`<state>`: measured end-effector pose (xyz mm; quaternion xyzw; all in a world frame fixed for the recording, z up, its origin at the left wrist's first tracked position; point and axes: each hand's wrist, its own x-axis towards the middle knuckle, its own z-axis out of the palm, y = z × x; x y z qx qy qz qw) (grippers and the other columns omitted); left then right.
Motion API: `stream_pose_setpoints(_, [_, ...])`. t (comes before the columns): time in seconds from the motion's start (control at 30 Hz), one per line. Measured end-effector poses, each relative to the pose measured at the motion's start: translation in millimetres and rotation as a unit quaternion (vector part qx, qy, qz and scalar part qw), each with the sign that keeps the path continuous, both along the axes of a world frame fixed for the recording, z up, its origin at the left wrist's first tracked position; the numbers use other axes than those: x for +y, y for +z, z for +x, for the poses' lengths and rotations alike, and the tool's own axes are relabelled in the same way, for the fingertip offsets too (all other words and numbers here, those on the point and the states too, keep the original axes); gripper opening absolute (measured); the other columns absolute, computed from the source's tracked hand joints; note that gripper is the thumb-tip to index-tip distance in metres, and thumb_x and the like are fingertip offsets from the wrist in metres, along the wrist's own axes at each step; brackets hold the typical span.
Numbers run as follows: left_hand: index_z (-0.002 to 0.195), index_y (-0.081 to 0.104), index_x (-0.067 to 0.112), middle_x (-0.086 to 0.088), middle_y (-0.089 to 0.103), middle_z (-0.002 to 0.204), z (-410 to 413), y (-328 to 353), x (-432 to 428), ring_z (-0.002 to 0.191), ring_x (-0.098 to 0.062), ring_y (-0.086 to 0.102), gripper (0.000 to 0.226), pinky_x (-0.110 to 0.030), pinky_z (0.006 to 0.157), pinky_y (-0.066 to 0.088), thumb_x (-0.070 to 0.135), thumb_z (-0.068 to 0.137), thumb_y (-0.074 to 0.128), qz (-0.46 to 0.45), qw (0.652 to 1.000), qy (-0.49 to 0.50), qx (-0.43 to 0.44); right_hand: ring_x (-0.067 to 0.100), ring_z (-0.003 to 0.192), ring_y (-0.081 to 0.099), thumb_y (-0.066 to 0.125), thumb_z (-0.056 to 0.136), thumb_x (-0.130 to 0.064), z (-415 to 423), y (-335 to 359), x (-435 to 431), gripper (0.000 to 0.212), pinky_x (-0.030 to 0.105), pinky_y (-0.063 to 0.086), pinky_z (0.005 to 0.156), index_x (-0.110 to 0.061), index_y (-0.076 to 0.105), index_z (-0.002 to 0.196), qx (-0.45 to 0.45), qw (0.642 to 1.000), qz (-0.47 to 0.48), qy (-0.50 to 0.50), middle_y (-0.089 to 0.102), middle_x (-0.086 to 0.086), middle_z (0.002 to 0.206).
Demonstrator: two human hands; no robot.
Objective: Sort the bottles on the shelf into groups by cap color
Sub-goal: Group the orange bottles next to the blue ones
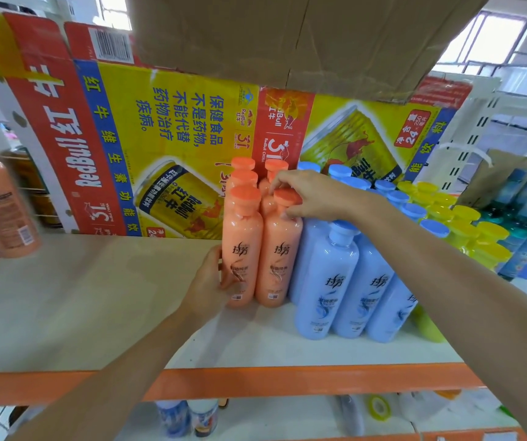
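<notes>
Bottles of smooth peach plastic with flat orange caps (243, 198) stand bunched on the white shelf board (80, 297), touching the pale blue, blue-capped bottles (345, 275) on their right; the left hand (209, 281) wraps the lower body of the front-left peach bottle (243, 237); the right hand (308, 192) pinches the cap of the front-right peach bottle (279, 259); they look full, so probably weighty, stiff-walled and slick; a grip round the waist or under the cap rim seems safest, since tall narrow bodies tip easily.
</notes>
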<state>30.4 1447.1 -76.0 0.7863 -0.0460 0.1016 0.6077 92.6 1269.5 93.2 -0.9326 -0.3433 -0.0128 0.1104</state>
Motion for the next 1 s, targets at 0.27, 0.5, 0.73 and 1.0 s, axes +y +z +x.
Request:
stream_pose_setpoints(0.27, [0.124, 0.035, 0.012, 0.009, 0.05, 0.094, -3, 4, -2, 0.076, 0.009, 0.053, 0.062, -0.005, 0.062, 0.045, -0.016, 0.075, 0.061, 0.008, 1.0, -0.005, 0.012, 0.012, 0.102, 0.047, 0.069, 0.079, -0.014, -6, 2, 2, 0.043, 0.019, 0.031, 0.07, -0.015, 0.052, 0.118, -0.014, 1.0, -0.01, -0.009, 0.054, 0.0, 0.119])
stream_pose_setpoints(0.5, [0.13, 0.034, 0.003, 0.014, 0.048, 0.097, -7, 6, -5, 0.075, 0.027, 0.05, 0.067, 0.001, 0.062, 0.041, -0.019, 0.073, 0.061, -0.023, 1.0, -0.006, 0.011, 0.019, 0.113, 0.049, 0.067, 0.079, -0.026, -17, 3, 12, 0.049, 0.038, 0.045, 0.086, -0.023, 0.048, 0.125, -0.082, 0.993, -0.063, -0.063, 0.049, 0.001, 0.124])
stream_pose_setpoints(0.73, [0.134, 0.028, 0.016, 0.022, 0.041, 0.112, -10, 11, 16, 0.097, 0.021, 0.045, 0.082, 0.0, 0.076, 0.039, 0.011, 0.069, 0.078, 0.0, 0.999, -0.049, 0.022, 0.026, 0.121, 0.044, 0.063, 0.083, -0.038, -28, 0, 36, 0.059, 0.038, 0.037, 0.1, -0.018, 0.042, 0.135, -0.138, 0.989, 0.013, -0.053, 0.047, 0.005, 0.132])
stream_pose_setpoints(1.0, [0.136, 0.037, 0.013, -0.004, 0.041, 0.138, -13, 46, 139, 0.126, -0.019, 0.041, 0.056, -0.018, 0.092, 0.033, 0.021, 0.087, 0.061, 0.231, 0.962, 0.124, -0.08, 0.024, 0.132, 0.035, 0.047, 0.081, -0.05, -42, -11, 114, 0.066, 0.043, 0.029, 0.108, -0.022, 0.037, 0.139, -0.158, 0.985, 0.068, -0.012, 0.041, 0.004, 0.141])
